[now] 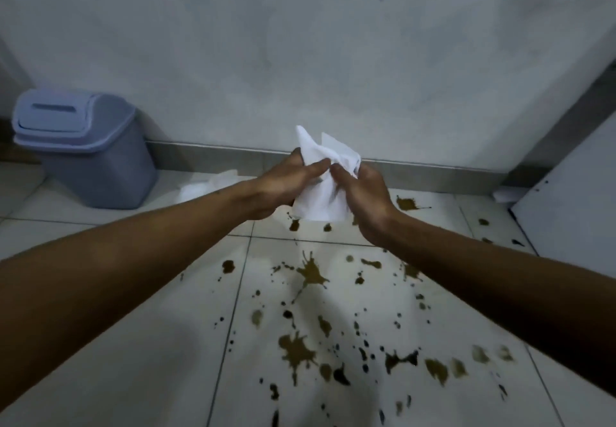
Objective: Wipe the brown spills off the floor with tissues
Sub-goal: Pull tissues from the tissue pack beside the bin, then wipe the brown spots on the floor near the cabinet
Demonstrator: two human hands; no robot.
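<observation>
- Brown spills (311, 275) are lying scattered across the white tiled floor (140, 353), from small specks to larger splats; the densest patch is sitting in the lower centre and lower right of the view.
- 1 separate splat (407, 204) is sitting nearer the wall, just right of the right wrist.
- White tissue (320, 176) is being held up in the air above the spills, crumpled, with 2 corners sticking upward and a flatter part hanging down between the palms.
- Left hand (286, 183) is closing its fingers round the left side of the tissue, thumb lying over the front of the paper.
- Right hand (366, 200) is gripping the right side of the same tissue, fingers curled in, thumb tip nearly meeting the left thumb.
- Both forearms are reaching in from the bottom corners and converging at the tissue.
- More white tissue (208, 185) is lying on the floor behind the left wrist, beside the bin; partly hidden.
- Blue-grey bin (86, 153) with a swing lid is standing at the left against the pale wall (300, 43).
- A grey skirting strip (216, 156) is running along the wall base.
- A white panel (573, 200) is leaning or standing at the right edge; cannot tell what it is.
</observation>
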